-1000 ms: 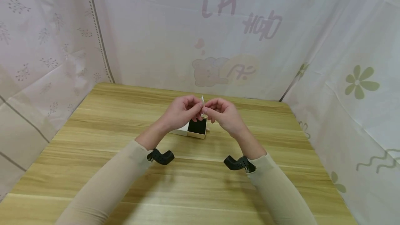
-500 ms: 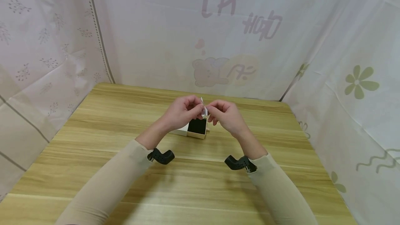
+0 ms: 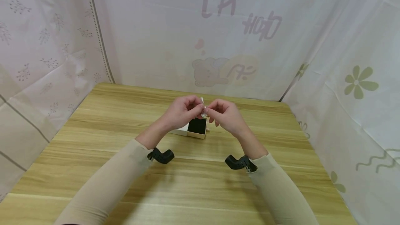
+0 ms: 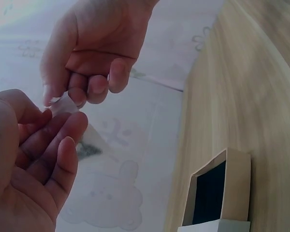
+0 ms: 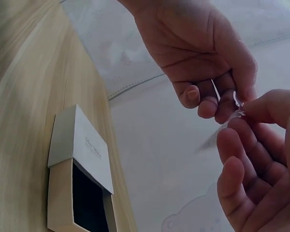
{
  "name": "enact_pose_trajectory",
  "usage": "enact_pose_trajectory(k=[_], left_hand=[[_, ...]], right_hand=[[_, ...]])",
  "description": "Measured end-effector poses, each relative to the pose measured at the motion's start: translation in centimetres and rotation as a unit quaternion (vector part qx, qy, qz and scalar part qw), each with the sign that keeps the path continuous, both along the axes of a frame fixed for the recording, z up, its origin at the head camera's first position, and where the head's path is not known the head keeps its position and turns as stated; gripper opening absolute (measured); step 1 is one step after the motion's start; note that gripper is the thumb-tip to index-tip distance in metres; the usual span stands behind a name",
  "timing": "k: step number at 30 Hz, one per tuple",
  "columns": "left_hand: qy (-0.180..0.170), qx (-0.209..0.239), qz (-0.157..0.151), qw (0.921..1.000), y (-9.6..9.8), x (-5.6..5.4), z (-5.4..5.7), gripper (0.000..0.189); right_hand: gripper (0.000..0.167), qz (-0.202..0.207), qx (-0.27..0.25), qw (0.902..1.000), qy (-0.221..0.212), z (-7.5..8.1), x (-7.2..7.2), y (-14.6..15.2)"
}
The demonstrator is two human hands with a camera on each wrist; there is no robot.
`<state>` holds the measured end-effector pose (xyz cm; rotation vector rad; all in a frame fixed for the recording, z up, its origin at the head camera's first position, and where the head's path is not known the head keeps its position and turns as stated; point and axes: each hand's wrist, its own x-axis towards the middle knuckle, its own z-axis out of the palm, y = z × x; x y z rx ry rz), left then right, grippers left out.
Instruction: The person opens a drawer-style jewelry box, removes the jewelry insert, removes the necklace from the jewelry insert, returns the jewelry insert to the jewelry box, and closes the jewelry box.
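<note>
In the head view both hands meet above a small drawer-style box. My left hand (image 3: pixel 184 112) pinches a small clear plastic bag (image 4: pixel 65 105) between thumb and fingers. My right hand (image 3: pixel 225 115) pinches the bag's edge from the other side, thumb against fingertips. In the left wrist view, a greyish-green patch shows at the bag's lower part; what it is cannot be told. Fingers hide much of the bag. Below lies the box, its white sleeve (image 5: pixel 89 145) partly drawn off a cream tray (image 3: pixel 196 135) with a black lining (image 3: pixel 197 126).
The box lies on a wood-grain table (image 3: pixel 193 183). A small tab (image 3: pixel 208 130) sticks out at the tray's right end. Printed curtains (image 3: pixel 150 37) hang behind and at both sides of the table. Each wrist wears a black camera mount (image 3: pixel 164 156).
My right hand's fingertips moved a little right, off the bag's edge, then came back to it. The left hand and the box have stayed in place.
</note>
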<state>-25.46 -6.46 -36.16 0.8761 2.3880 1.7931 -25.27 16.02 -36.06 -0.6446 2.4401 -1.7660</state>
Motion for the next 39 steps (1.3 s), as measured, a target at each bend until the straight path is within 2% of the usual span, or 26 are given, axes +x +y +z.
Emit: enact_pose_trajectory(k=[5, 10, 17, 24, 29, 33, 39], left_hand=[[-0.012, -0.008, 0.007, 0.9999, -0.07, 0.01, -0.03, 0.016], [-0.020, -0.019, -0.001, 0.9996, -0.10, 0.02, -0.04, 0.019], [0.019, -0.035, 0.031, 0.9987, 0.01, 0.00, -0.07, 0.017], [0.034, -0.033, 0.054, 0.9974, 0.21, -0.04, -0.13, 0.021], [0.013, -0.013, 0.037, 0.9992, 0.22, 0.07, -0.17, 0.022], [-0.012, 0.010, 0.020, 0.9997, 0.12, 0.18, -0.13, 0.025], [-0.017, 0.019, 0.010, 0.9996, 0.10, 0.10, -0.20, 0.026]], right_hand=[[0.015, 0.011, -0.007, 0.9999, 0.002, -0.02, 0.00, -0.14], [0.015, 0.012, -0.011, 0.9997, 0.017, -0.09, 0.08, -0.36], [0.011, -0.020, 0.028, 0.9984, 0.044, -0.22, 0.28, -0.64], [0.008, -0.048, 0.031, 0.9971, 0.050, -0.02, 0.30, -0.71], [0.010, -0.046, 0.045, 0.9968, 0.048, -0.03, 0.28, -0.73], [0.018, -0.047, 0.070, 0.9953, 0.048, -0.07, 0.28, -0.58], [0.019, -0.045, 0.085, 0.9936, 0.060, -0.06, 0.27, -0.52]])
